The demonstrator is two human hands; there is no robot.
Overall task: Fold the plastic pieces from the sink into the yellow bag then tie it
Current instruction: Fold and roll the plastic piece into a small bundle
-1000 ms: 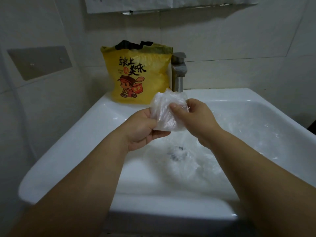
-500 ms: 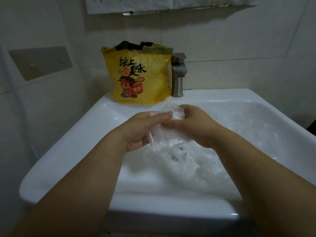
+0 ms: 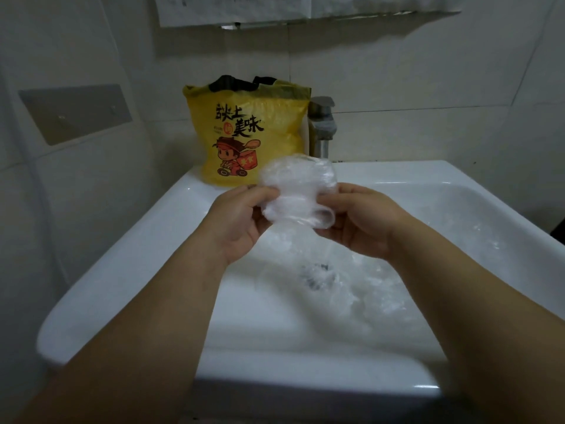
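At the frame's centre a crumpled clear plastic piece (image 3: 298,191) is held between both hands above the sink (image 3: 171,240): the left hand (image 3: 241,221) pinches its left edge, the right hand (image 3: 363,221) grips its right edge. More clear plastic (image 3: 345,289) lies in the basin below. The yellow bag (image 3: 247,133) stands upright on the sink's back rim, above the hands, just left of the faucet (image 3: 321,127).

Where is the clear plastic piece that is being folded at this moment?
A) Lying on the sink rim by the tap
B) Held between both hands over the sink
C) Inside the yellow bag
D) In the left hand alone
B: the left hand and the right hand each grip one side of the crumpled clear plastic piece, held over the sink in front of the yellow bag.
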